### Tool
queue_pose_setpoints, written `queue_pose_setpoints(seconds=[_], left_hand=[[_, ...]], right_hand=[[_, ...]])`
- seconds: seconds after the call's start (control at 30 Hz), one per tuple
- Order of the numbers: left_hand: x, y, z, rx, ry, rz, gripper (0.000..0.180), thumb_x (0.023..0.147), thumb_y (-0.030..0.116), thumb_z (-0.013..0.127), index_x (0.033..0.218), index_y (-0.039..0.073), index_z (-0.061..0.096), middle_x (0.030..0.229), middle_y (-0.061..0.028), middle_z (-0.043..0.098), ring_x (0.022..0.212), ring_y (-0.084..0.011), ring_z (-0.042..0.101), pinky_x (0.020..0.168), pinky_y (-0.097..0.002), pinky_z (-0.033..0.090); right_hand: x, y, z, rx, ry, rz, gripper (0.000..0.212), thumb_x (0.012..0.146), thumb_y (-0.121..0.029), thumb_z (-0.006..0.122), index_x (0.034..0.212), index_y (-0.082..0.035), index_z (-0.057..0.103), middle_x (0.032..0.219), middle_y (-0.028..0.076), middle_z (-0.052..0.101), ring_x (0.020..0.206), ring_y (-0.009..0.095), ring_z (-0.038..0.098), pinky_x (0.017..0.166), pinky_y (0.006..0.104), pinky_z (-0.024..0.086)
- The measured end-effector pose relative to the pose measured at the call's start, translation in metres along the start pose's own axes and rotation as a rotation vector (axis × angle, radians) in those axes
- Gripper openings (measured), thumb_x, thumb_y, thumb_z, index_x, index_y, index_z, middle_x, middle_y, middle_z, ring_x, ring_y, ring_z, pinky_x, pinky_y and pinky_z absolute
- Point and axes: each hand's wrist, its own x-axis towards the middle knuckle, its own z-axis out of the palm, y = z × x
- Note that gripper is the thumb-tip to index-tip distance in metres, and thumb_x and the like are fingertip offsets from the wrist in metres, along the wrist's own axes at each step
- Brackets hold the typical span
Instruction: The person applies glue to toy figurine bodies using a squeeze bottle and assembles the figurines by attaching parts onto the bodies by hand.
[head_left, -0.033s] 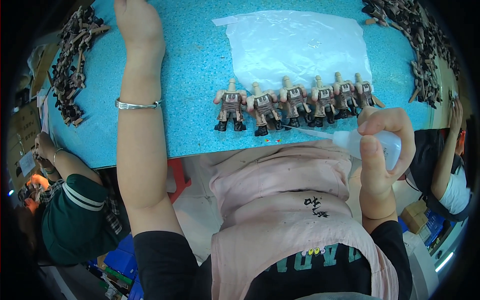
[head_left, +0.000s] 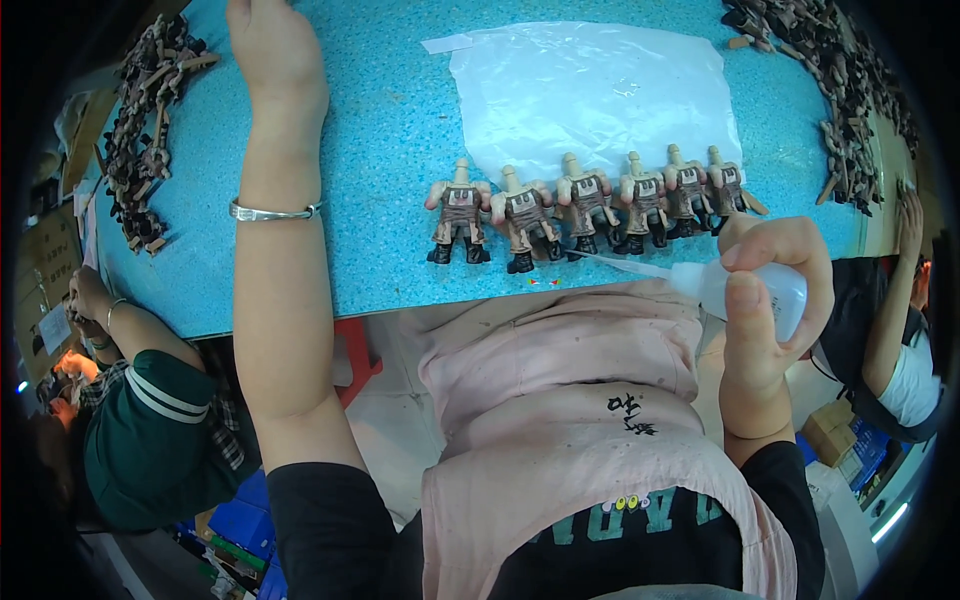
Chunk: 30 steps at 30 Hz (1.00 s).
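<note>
My right hand (head_left: pixel 770 290) is closed around a small translucent squeeze bottle (head_left: pixel 790 297) with a long thin nozzle. The nozzle points left, its tip close to the black boots of the toy figure (head_left: pixel 525 215) second from the left. Several such headless figures, among them one at the left end (head_left: pixel 460 215), lie side by side near the table's front edge. They have pale neck stubs, brown vests and black boots. My left hand (head_left: pixel 277 55) reaches to the far left of the table, its fingers cut off by the top of the picture.
A clear plastic sheet (head_left: pixel 600 95) lies behind the figures on the blue table (head_left: pixel 385 200). Heaps of similar figure parts sit at the left (head_left: pixel 140 140) and far right (head_left: pixel 840 80). Another person in a green sleeve (head_left: pixel 140 440) works at left; a coworker's arm (head_left: pixel 893 310) shows at right.
</note>
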Motion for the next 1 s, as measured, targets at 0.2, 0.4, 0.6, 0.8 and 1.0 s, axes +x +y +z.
queue_pose_setpoints(seconds=[0.2,0.4,0.6,0.8,1.0], left_hand=[[0.006,-0.009,-0.004,-0.002,-0.029,0.021,0.042,0.101,0.031,0.036,0.123,-0.002,0.049,0.124,-0.0129,0.056,0.114,-0.0218,0.052,0.100,-0.0345,0.035],[0.006,-0.007,-0.004,-0.002,-0.032,0.008,0.043,0.101,0.031,0.036,0.124,-0.003,0.048,0.124,-0.0142,0.055,0.116,-0.0228,0.051,0.100,-0.0342,0.035],[0.004,-0.003,-0.002,-0.007,-0.033,0.002,0.045,0.102,0.031,0.035,0.124,-0.005,0.047,0.126,-0.0160,0.054,0.116,-0.0236,0.051,0.102,-0.0348,0.035],[0.004,-0.001,-0.002,0.001,-0.032,-0.004,0.045,0.102,0.030,0.034,0.125,-0.006,0.047,0.125,-0.0161,0.054,0.117,-0.0238,0.050,0.102,-0.0349,0.035],[0.002,0.000,0.000,0.002,-0.031,-0.002,0.044,0.102,0.030,0.035,0.124,-0.005,0.048,0.125,-0.0160,0.054,0.117,-0.0232,0.050,0.102,-0.0345,0.035]], right_hand=[[-0.006,-0.001,-0.015,-0.047,0.137,0.036,0.015,0.080,-0.009,0.066,0.088,-0.001,0.056,0.082,0.006,0.059,0.072,0.010,0.054,0.064,0.0217,0.042],[-0.007,0.001,-0.020,-0.060,0.162,0.049,0.013,0.080,-0.008,0.066,0.087,-0.001,0.057,0.080,0.005,0.059,0.070,0.008,0.052,0.062,0.0203,0.040],[-0.004,0.002,-0.017,-0.032,0.135,0.043,0.011,0.081,-0.003,0.065,0.087,0.000,0.056,0.078,0.004,0.059,0.067,0.007,0.051,0.059,0.0186,0.038],[-0.002,0.005,-0.019,-0.060,0.086,-0.001,0.011,0.081,-0.001,0.065,0.088,0.001,0.056,0.078,0.005,0.059,0.066,0.007,0.051,0.058,0.0186,0.038],[-0.003,0.007,-0.019,-0.003,0.071,-0.003,0.011,0.081,-0.001,0.064,0.088,0.000,0.056,0.079,0.005,0.059,0.066,0.008,0.051,0.060,0.0195,0.039]])
